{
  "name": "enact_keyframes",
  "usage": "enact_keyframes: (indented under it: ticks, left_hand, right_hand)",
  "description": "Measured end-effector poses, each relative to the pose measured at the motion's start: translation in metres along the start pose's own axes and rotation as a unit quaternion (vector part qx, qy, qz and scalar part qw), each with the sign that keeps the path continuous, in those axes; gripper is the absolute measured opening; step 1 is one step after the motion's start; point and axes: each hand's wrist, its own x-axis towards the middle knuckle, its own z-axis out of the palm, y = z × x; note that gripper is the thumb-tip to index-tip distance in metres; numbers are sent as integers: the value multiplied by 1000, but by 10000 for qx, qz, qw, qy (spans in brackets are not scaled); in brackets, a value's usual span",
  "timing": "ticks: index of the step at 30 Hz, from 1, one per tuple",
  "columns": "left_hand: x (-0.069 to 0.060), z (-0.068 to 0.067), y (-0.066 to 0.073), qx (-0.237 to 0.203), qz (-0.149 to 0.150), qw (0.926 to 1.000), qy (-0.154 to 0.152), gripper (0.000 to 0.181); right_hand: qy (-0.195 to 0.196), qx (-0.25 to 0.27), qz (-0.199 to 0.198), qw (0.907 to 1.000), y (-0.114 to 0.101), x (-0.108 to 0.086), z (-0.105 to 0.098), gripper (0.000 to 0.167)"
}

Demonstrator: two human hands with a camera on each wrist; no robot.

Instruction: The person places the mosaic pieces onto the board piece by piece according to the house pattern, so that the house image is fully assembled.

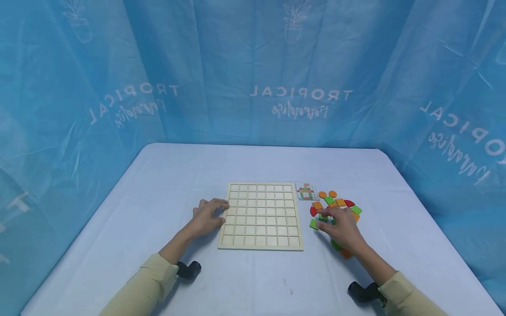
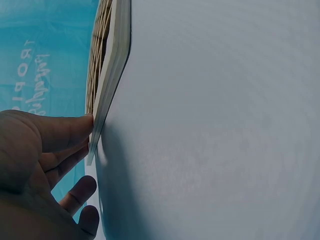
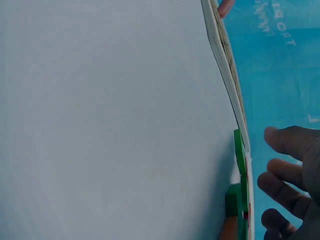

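Note:
A pale wooden grid board (image 1: pixel 261 215) lies flat on the table, its shallow square cells bare. At its left edge, my left hand (image 1: pixel 207 217) touches the rim with thumb and fingertips, not wrapped around it; the left wrist view shows the thumb (image 2: pixel 70 131) against the board's side. My right hand (image 1: pixel 341 226) hovers over a loose heap of flat coloured pieces, thumb and fingers apart, nothing seen between them. Near its thumb lies a green square piece (image 1: pixel 314 224). In the right wrist view the fingers (image 3: pixel 285 192) hang beside green pieces (image 3: pixel 240 150), apart from them.
A small printed card (image 1: pixel 306 192) with a coloured grid pattern lies at the board's upper right. Around the right hand are orange discs (image 1: pixel 333 193), orange squares (image 1: pixel 317 205), a red rounded piece (image 1: pixel 349 203) and more green ones. A blue curtain (image 1: pixel 253 66) surrounds the white table (image 1: pixel 174 171).

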Motion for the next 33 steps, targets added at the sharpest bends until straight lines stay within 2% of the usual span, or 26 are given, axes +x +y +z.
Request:
enact_keyframes:
  ticks: [5,18,33]
  left_hand:
    - [-1,0,0,-33,44,10000,23,40]
    - [-1,0,-1,-93,135,9999,30,41]
    - [0,0,-3,-128,112,9998,-57,41]
  right_hand:
    - [-2,-145,-216,9997,3,-1,6,34]
    - [23,-547,57,9985,2,-2,15,33]
    - [64,-544,-146,9984,7,-3,17,33]
